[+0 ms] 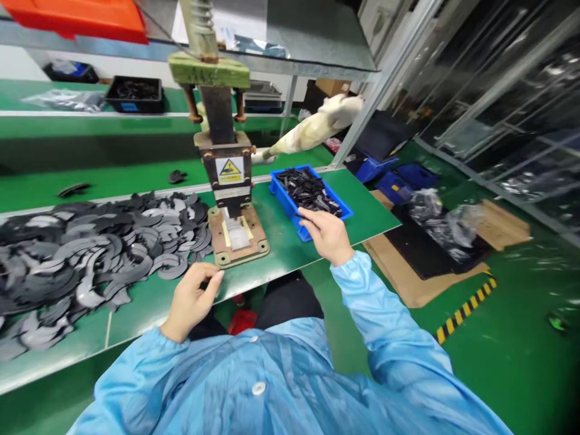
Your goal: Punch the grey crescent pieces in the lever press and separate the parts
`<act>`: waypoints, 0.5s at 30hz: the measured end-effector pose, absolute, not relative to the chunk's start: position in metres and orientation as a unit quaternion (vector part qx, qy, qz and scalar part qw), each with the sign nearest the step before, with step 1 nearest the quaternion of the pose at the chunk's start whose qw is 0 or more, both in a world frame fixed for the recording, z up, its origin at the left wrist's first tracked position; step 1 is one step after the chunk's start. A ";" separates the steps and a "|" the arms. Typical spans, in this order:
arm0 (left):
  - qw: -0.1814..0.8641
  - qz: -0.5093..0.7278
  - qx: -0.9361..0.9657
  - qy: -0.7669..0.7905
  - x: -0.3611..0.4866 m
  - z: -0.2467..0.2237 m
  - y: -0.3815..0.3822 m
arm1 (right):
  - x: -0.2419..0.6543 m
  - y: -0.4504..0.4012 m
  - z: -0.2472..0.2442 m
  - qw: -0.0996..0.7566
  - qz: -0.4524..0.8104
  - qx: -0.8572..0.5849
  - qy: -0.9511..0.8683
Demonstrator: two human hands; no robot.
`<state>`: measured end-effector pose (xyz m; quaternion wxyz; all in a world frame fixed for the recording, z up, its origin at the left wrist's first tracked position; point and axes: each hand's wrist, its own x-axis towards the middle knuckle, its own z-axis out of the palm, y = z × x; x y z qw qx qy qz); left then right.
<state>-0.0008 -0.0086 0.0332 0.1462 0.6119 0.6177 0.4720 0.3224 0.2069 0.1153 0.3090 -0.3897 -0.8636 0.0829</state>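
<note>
My right hand (324, 234) is over the near edge of a blue bin (302, 232), pinching a small dark strip (299, 215) between thumb and fingers. Narrow black pieces (306, 188) fill that bin. At the front edge of the green bench, my left hand (193, 299) rests with curled fingers, and nothing shows in it. Just beyond it stands a hand-lever press (224, 142) with a yellow warning label. Its brown base plate (220, 244) carries a pale, shiny fixture (236, 232) under the ram.
Many black and grey curved pieces (131, 241) are heaped left of the press. Its wrapped lever (303, 136) sticks out to the right above the blue bin. A black bin (135, 95) stands behind. Cardboard (408, 284) and plastic bags (446, 220) lie on the floor at right.
</note>
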 end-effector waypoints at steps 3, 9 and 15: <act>0.129 0.501 0.617 0.594 0.016 0.060 -0.008 | 0.291 0.161 0.111 0.290 0.132 -0.269 -0.909; 0.175 0.498 0.646 0.552 0.036 0.082 -0.008 | 0.253 0.122 0.103 0.248 0.158 -0.133 -0.947; 0.195 0.489 0.644 0.555 0.035 0.076 -0.020 | 0.248 0.121 0.095 0.236 0.155 -0.111 -0.953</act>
